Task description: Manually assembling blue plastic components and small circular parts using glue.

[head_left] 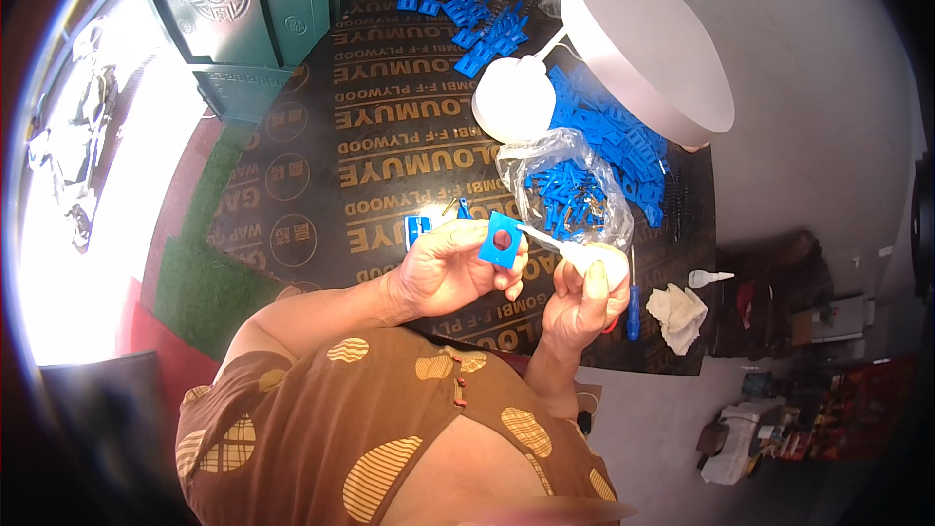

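Observation:
My left hand (450, 268) pinches a small blue plastic square with a round hole (502, 239), held up over the dark plywood tabletop (321, 151). My right hand (584, 297) grips a small white squeeze bottle (589, 255). Its thin nozzle (538, 235) touches the right edge of the blue piece. Just behind my hands lies a clear plastic bag (565, 190) holding several small blue parts.
A white desk lamp (643, 39) with a round base (513, 99) stands over a heap of blue plastic parts (618, 141). More blue pieces (467, 10) line the far edge. A blue-handled tool (633, 307), a crumpled cloth (677, 314) and a second white bottle (709, 278) lie at right.

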`<state>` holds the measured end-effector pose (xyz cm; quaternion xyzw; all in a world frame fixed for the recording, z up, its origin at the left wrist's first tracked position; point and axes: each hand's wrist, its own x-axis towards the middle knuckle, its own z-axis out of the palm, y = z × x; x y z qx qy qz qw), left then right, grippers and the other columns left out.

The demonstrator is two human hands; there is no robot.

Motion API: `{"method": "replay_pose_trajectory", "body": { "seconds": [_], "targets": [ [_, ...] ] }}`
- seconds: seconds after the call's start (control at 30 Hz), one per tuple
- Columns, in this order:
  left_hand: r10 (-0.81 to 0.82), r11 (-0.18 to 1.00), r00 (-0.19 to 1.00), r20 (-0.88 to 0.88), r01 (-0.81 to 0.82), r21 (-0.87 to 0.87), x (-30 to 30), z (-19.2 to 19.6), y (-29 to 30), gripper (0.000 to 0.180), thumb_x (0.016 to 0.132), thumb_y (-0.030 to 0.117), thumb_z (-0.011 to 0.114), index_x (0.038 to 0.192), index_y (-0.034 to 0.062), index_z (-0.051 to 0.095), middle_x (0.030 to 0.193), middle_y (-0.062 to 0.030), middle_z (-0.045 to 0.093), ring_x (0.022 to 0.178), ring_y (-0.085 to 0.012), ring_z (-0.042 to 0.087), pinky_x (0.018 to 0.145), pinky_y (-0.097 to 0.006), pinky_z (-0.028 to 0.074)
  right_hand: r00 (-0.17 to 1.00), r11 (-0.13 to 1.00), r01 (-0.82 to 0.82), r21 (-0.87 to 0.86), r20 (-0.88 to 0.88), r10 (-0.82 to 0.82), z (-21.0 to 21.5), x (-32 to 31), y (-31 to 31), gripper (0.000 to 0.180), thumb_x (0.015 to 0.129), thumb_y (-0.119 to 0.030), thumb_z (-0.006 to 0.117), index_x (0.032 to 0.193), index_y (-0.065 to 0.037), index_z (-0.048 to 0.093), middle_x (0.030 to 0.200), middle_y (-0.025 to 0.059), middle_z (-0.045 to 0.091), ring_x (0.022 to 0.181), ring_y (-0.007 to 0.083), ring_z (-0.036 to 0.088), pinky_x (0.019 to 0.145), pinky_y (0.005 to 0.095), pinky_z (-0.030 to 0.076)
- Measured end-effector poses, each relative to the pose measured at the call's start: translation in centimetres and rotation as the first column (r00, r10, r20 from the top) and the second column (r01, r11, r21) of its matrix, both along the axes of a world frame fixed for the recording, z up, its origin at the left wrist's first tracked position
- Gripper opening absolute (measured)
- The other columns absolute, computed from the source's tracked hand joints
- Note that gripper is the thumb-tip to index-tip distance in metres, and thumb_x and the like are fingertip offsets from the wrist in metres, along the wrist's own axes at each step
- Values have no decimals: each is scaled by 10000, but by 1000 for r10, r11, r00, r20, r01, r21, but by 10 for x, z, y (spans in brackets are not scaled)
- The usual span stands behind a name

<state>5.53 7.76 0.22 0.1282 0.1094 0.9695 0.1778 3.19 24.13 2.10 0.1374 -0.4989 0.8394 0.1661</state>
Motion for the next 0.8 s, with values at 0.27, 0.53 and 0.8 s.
{"method": "replay_pose_trajectory", "body": {
  "seconds": [0.27,0.53,0.8],
  "targets": [
    [-21,999,1000,-3,21,46,0,-1,0,387,912,298,548,1069,-51,604,935,-143,628,764,-206,580,784,-421,455,1000,1000,9,15,-8,-9,0,0,1,184,843,-109,595,936,43,549,696,64,551,462,84,422,412,232,309],
    [-6,1000,1000,-3,6,-24,-1,-3,0,430,889,371,572,1073,-17,590,908,-138,618,776,-212,531,757,-429,426,1000,1000,10,23,-8,-10,1,0,1,190,838,-111,594,937,44,549,695,62,550,464,83,418,414,232,300],
    [-15,999,1000,-1,15,43,0,-2,0,390,913,295,546,1074,-56,605,949,-152,631,769,-208,582,787,-426,458,1000,999,13,32,-5,-13,0,0,2,198,829,-116,595,937,43,549,704,69,558,465,84,417,415,231,301]
  ]
}}
